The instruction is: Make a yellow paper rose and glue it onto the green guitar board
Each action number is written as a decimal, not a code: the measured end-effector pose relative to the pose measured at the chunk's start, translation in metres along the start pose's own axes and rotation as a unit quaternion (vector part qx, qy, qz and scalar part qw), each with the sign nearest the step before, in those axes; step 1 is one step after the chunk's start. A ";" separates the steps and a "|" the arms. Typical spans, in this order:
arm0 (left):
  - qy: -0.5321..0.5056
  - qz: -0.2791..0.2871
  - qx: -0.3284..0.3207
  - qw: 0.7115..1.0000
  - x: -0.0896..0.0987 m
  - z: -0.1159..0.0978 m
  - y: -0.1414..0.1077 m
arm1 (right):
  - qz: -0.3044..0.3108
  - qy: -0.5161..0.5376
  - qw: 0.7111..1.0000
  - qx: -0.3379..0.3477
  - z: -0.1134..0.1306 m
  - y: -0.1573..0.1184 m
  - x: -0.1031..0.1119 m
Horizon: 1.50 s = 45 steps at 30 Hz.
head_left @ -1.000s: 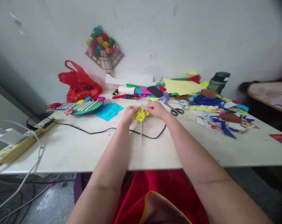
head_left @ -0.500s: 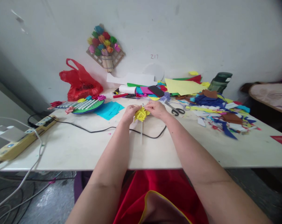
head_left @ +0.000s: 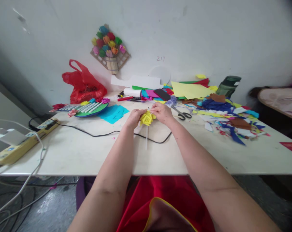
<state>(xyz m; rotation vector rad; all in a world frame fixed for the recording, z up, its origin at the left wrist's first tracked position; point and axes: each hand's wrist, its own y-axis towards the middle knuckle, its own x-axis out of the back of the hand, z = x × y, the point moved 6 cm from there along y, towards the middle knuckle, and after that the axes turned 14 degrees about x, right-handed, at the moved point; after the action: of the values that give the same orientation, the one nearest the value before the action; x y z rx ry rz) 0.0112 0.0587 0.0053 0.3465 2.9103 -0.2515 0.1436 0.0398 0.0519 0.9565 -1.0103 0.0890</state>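
Note:
A yellow paper flower (head_left: 147, 118) is between my two hands over the middle of the white table (head_left: 160, 161). A pale, thin stick (head_left: 146, 138) extends from it toward the table's front edge. My left hand (head_left: 135, 117) is closed on the flower's left side. My right hand (head_left: 161, 112) pinches at its upper right edge, with the fingertips close to those of the left. A small dark-and-white bit shows between the fingertips, too small to make out.
Scissors (head_left: 183, 115) lie right of my right hand, beside piled paper scraps (head_left: 216, 104). A black cable (head_left: 97, 136) crosses the table. Left are a red bag (head_left: 84, 85), blue paper (head_left: 114, 113) and a power strip (head_left: 25, 141). A green bottle (head_left: 228, 86) stands at the back.
The view has shifted very slightly. Both hands stay at the yellow flower, which looks turned a little.

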 end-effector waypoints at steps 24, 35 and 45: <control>-0.025 -0.056 0.054 0.997 0.009 0.011 0.012 | -0.027 0.041 0.999 -0.001 -0.003 0.000 0.000; -0.026 -0.058 0.065 0.996 0.007 0.010 0.010 | -0.034 0.076 0.996 -0.014 -0.007 0.001 -0.002; -0.002 -0.051 0.052 0.997 0.006 0.009 0.009 | -0.045 0.116 0.992 -0.014 -0.013 0.001 -0.005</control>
<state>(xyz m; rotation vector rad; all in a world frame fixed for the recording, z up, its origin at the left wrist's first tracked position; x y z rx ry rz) 0.0090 0.0668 -0.0062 0.2135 2.9219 -0.4200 0.1490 0.0515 0.0464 0.9409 -0.7522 0.1077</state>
